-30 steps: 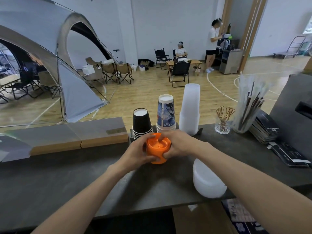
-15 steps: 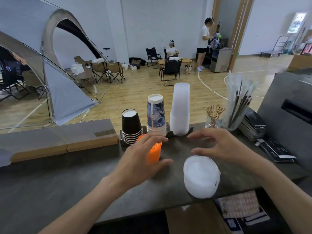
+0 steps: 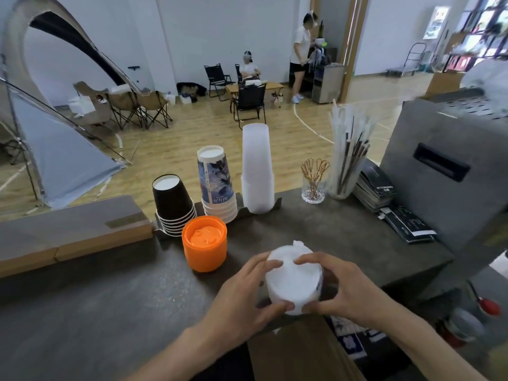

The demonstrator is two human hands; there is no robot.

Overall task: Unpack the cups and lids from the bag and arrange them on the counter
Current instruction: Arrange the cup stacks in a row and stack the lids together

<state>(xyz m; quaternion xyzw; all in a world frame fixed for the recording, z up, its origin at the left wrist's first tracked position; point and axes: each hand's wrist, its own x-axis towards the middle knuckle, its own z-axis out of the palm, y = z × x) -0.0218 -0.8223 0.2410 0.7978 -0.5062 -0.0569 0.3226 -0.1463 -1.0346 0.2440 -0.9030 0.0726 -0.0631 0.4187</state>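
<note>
**White lids, gripped in both hands near the counter's front edge**

The white lids (image 3: 293,281) form a short stack standing upright, its long axis vertical and the top face turned up toward the camera; a small tab or bit of wrapping juts from the far rim. It sits at the near edge of the counter (image 3: 110,298), apart from the other stacks.

From left to right along the back: black cups (image 3: 172,200), nested mouth-down; just in front and to their right, the orange lids (image 3: 204,243), an upright stack; then the patterned cups (image 3: 217,182) and the tall translucent cups (image 3: 257,167), both inverted. These four look already placed. No bag is in view, so I cannot tell whether anything is left to unpack.

The left hand (image 3: 242,301) wraps the white stack's left side, fingers curled over the top rim and thumb low at the front. The right hand (image 3: 341,287) mirrors it on the right, fingers closed on the stack. Judging by this, setting the white lids in line with the rest is what remains.
</note>
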